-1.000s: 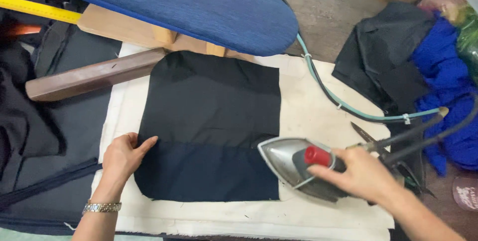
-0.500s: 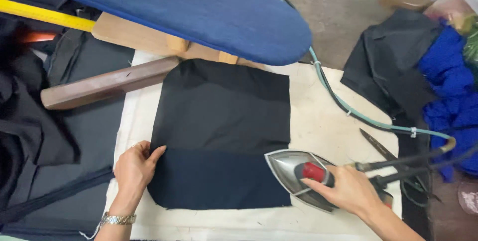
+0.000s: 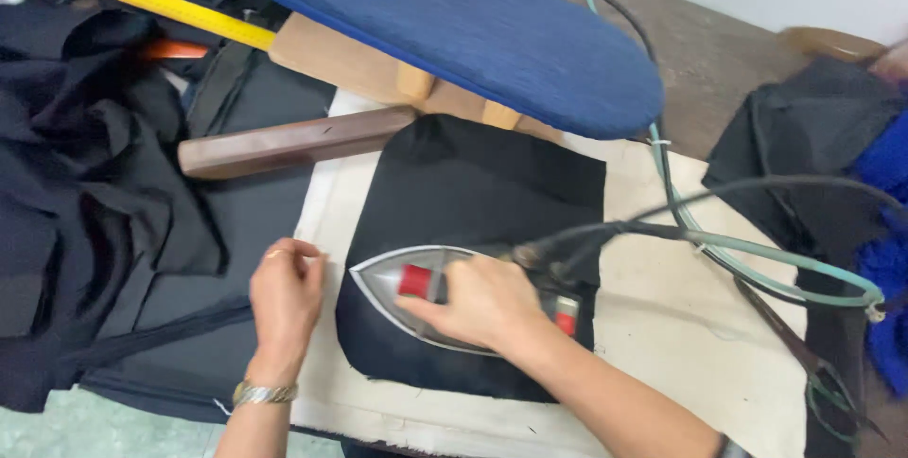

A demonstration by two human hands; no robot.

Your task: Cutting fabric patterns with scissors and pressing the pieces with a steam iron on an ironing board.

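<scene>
A square piece of black fabric [image 3: 482, 179] lies flat on a cream pressing cloth [image 3: 662, 325]. My right hand [image 3: 482, 302] grips the handle of a silver steam iron [image 3: 397, 292] with a red knob, and the iron rests on the lower half of the fabric, nose pointing left. My left hand [image 3: 284, 292] sits just left of the fabric's edge, fingers curled loosely, on the cream cloth. It wears a metal watch at the wrist and holds nothing.
A blue padded sleeve board [image 3: 454, 23] on wooden legs stands behind the fabric. A dark wooden block [image 3: 293, 141] lies to its left, near a yellow ruler [image 3: 170, 6]. Black garments [image 3: 85, 193] pile at left. The iron's hose and cord [image 3: 747, 255] loop right, above scissors [image 3: 804, 354].
The iron has slid left from the fabric's lower right corner onto its lower middle. My left hand has left the fabric's edge and drawn its fingers in.
</scene>
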